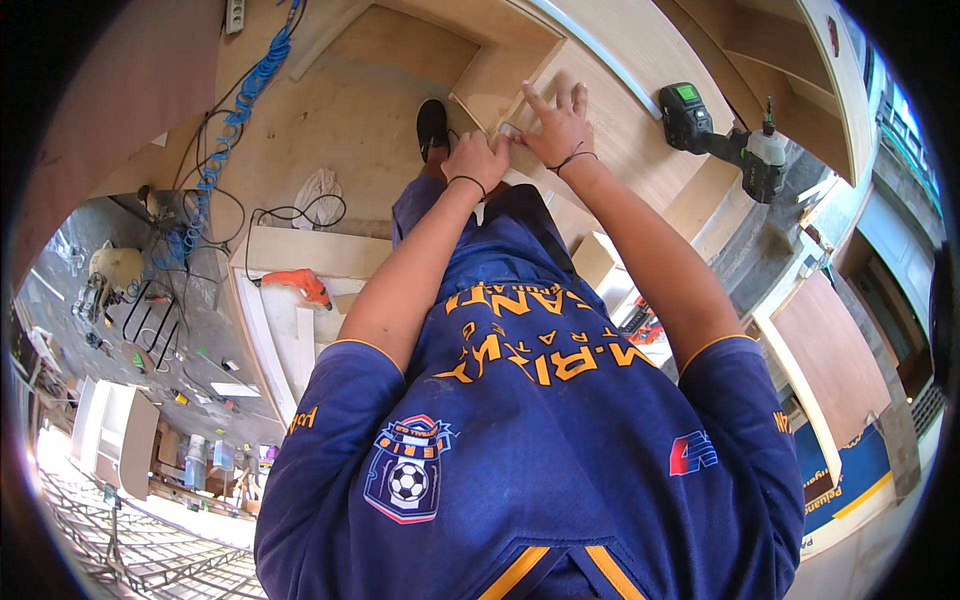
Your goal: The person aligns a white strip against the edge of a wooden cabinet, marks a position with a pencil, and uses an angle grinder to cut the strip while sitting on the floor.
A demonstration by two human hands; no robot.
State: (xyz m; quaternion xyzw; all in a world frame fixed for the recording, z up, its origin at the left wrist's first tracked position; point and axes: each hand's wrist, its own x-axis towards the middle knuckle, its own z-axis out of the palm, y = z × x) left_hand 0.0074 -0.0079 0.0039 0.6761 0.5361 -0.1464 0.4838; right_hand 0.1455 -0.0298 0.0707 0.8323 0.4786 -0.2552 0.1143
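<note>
Head view: spread right fingers point(537, 100) touch wooden panel point(625, 125).

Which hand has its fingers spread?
The right hand, its fingers splayed over the pale wooden panel; the left hand, beside it, has its fingers bent.

Hands point(562, 132) between coiled hose point(262, 70) on the left and cordless drill point(726, 147) on the right

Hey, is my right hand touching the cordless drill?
Apart. The head view shows the right hand left of the cordless drill, with a pale wooden panel visible between them.
</note>
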